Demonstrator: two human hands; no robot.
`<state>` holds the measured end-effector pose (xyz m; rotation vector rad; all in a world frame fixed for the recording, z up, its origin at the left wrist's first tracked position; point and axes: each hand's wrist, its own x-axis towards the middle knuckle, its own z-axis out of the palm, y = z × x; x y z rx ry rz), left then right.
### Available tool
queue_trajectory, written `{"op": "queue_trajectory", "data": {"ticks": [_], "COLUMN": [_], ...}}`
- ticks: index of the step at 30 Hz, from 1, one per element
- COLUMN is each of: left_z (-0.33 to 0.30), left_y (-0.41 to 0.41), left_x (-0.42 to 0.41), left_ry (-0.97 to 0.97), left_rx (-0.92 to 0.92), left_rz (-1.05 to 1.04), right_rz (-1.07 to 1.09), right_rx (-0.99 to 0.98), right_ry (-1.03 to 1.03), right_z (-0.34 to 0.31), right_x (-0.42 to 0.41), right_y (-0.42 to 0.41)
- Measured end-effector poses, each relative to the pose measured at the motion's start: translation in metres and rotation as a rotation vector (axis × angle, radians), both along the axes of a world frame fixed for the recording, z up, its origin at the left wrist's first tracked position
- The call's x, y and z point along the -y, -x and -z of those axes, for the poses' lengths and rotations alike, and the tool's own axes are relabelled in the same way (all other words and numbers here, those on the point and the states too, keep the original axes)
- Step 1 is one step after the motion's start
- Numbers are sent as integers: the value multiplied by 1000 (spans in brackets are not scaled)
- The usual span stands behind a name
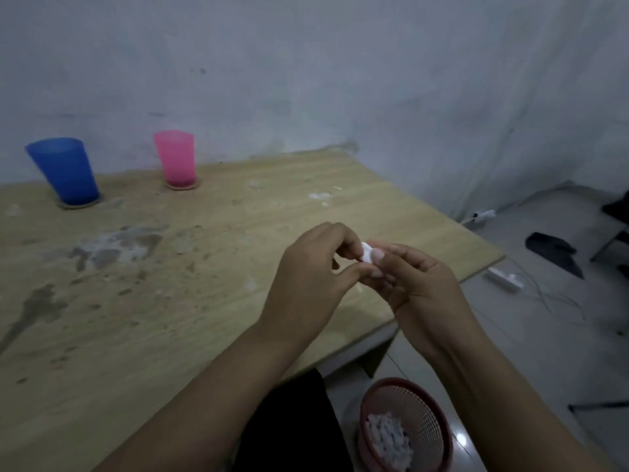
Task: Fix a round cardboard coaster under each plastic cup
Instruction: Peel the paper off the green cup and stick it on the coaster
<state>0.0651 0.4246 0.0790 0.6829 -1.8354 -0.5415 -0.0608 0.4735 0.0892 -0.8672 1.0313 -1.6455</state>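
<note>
— Pinching what, exactly?
— Both hands are pinching one small white piece (pixel 367 252); the left hand (pixel 306 284) is curling its fingers onto it, and the right hand (pixel 422 287) is holding it between thumb and fingertips, above the table's (pixel 170 301) right edge.
— And the cups?
— The blue cup (pixel 64 170) and pink cup (pixel 176 157) are standing upright at the far side, each sitting on a round cardboard coaster (pixel 182 187). A red basket (pixel 408 424) is sitting on the floor.

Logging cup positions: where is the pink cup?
Head view, far left: pink cup stands on a coaster by the wall, right of the blue cup.
</note>
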Motion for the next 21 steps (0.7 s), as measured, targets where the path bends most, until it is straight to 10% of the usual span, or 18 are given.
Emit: {"op": "queue_trajectory", "data": {"ticks": [10,21], "left_z": [104,262], "left_y": [157,215], "left_x": [-48,-22], "left_ry": [-492,-842], "left_rx": [338,891], "left_rz": [487,522], "right_rz": [377,621], "right_rx": [314,440], "right_ry": [-218,-753], "right_z": [106,271], "right_x": [-81,-86], "right_y": [130,173]}}
